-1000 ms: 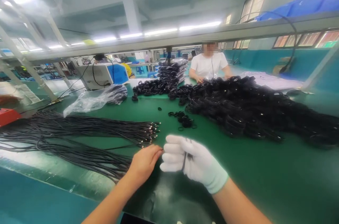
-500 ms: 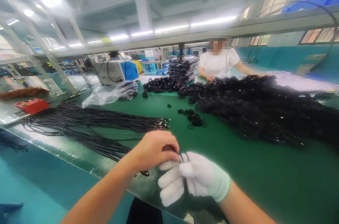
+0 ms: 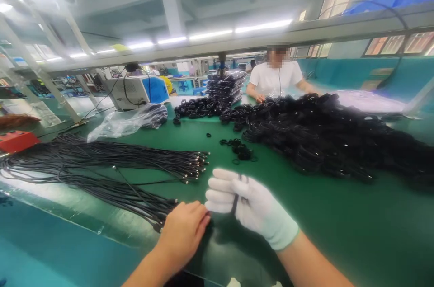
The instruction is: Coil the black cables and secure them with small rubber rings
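My right hand [image 3: 251,203], in a white glove, is raised over the table with its fingers extended together. Its thumb presses a thin black band [image 3: 235,203] that crosses the fingers and palm. My left hand [image 3: 185,230], bare, is low at the near table edge, its fingers curled together; whatever they may hold is hidden. Just left of it lie the ends of a bundle of black cables [image 3: 135,196]. A second, larger bundle of black cables [image 3: 135,153] with metal-tipped plugs lies behind. Small black rings [image 3: 242,149] are heaped beyond my right hand.
A large pile of coiled black cables [image 3: 305,133] covers the table's right side. A person [image 3: 276,77] in white works behind it. Stacked bagged goods [image 3: 225,86], a clear plastic bag [image 3: 117,122], a white-and-blue machine [image 3: 130,92] and a red box [image 3: 18,141] stand farther back and left.
My left hand has left the right hand's fingertips and moved down and nearer to me. The gloved right hand has turned slightly upward, still with the black band. The view has shifted a little right.
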Action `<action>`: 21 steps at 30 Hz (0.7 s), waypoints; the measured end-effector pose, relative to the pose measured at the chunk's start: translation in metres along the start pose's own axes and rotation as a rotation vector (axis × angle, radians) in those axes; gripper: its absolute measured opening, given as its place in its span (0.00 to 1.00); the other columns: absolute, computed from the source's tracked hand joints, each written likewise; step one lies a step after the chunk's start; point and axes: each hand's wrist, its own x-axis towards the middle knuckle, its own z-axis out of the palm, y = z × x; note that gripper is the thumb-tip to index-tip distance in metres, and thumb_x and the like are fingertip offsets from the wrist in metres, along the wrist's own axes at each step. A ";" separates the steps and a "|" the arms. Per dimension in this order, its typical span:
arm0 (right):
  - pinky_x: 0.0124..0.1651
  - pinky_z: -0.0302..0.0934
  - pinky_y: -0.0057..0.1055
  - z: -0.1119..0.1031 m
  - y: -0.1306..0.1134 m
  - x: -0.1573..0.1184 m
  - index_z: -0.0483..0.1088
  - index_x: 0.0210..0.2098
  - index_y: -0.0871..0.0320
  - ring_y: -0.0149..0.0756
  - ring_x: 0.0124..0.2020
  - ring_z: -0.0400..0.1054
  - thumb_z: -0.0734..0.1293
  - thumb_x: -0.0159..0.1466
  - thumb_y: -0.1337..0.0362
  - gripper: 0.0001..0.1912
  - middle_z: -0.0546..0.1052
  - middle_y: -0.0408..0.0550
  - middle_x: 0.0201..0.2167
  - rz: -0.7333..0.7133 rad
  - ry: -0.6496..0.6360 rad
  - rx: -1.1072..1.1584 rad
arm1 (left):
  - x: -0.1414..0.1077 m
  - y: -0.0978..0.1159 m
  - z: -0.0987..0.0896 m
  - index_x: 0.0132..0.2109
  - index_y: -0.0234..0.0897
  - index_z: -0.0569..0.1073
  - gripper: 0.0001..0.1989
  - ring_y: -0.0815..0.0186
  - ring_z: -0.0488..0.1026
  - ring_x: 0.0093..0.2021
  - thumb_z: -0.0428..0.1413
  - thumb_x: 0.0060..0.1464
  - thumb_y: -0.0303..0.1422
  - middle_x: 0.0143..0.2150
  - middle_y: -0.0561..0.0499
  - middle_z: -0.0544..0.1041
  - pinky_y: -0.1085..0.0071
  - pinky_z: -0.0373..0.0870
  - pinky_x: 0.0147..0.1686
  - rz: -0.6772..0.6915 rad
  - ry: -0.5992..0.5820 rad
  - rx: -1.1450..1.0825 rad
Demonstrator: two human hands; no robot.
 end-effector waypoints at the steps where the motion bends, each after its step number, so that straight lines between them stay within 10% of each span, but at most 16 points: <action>1: 0.45 0.61 0.41 -0.002 0.002 0.001 0.66 0.38 0.61 0.32 0.31 0.68 0.70 0.58 0.63 0.12 0.72 0.44 0.29 -0.022 0.044 -0.028 | -0.006 0.008 0.000 0.35 0.38 0.72 0.13 0.64 0.70 0.32 0.43 0.59 0.29 0.31 0.51 0.74 0.69 0.62 0.34 0.031 -0.004 0.027; 5: 0.47 0.60 0.41 -0.009 0.019 -0.001 0.66 0.45 0.63 0.37 0.36 0.71 0.70 0.58 0.65 0.17 0.75 0.54 0.38 0.034 0.168 -0.181 | -0.008 0.023 -0.016 0.31 0.38 0.71 0.10 0.65 0.68 0.29 0.47 0.59 0.30 0.28 0.52 0.73 0.68 0.58 0.32 0.167 0.069 0.047; 11: 0.41 0.61 0.41 -0.006 0.032 -0.007 0.68 0.40 0.67 0.34 0.31 0.68 0.70 0.56 0.61 0.17 0.72 0.51 0.30 0.393 -0.148 -0.089 | 0.033 -0.001 -0.055 0.31 0.37 0.75 0.04 0.69 0.69 0.33 0.62 0.47 0.32 0.30 0.54 0.74 0.73 0.62 0.36 0.165 -0.043 -0.421; 16: 0.36 0.57 0.35 0.001 0.032 -0.006 0.66 0.38 0.63 0.29 0.26 0.61 0.73 0.52 0.61 0.18 0.65 0.41 0.25 0.435 -0.195 0.029 | 0.045 -0.016 -0.032 0.35 0.32 0.77 0.08 0.67 0.71 0.33 0.56 0.53 0.33 0.32 0.51 0.76 0.75 0.66 0.33 0.033 -0.192 -0.850; 21: 0.37 0.56 0.35 0.002 0.020 -0.001 0.66 0.37 0.60 0.29 0.26 0.59 0.72 0.54 0.61 0.15 0.62 0.39 0.24 0.139 -0.049 0.022 | 0.028 -0.033 0.001 0.34 0.36 0.74 0.14 0.66 0.70 0.32 0.45 0.60 0.31 0.32 0.51 0.75 0.72 0.63 0.32 -0.067 -0.062 -0.355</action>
